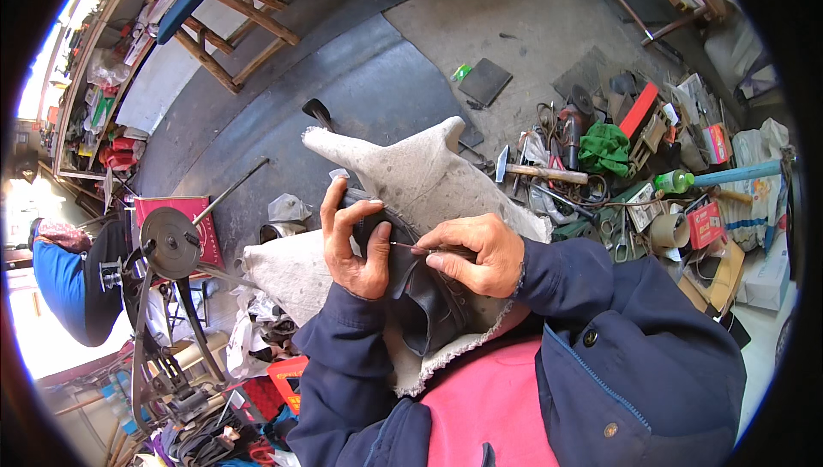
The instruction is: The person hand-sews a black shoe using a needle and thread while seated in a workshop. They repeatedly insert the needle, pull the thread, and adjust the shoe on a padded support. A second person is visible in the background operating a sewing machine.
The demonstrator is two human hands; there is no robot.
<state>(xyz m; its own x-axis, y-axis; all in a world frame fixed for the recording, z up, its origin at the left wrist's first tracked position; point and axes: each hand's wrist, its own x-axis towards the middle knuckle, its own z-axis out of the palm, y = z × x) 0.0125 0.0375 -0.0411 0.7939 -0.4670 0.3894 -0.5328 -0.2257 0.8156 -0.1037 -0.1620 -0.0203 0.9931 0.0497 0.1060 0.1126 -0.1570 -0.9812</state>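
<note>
A black leather shoe (420, 300) lies across my lap on a thick pale cloth (411, 162) with frayed edges. My left hand (351, 253) is closed on the shoe's upper edge, its thumb pressed near the working spot and a white covering on one fingertip. From the right, my right hand (482, 248) pinches a thin awl-like tool (401, 245) with a metal shaft. Its tip points left toward my left thumb, at the shoe's surface. Whether the tip has gone into the leather is too small to tell. My fingers hide most of the tool's handle.
On the right are heaped a hammer (549, 174), a green rag (605, 148), scissors (607, 231), a green bottle (675, 181) and boxes. At left stands a machine with a round handwheel (170, 242). A wooden stool (244, 17) is at the far left.
</note>
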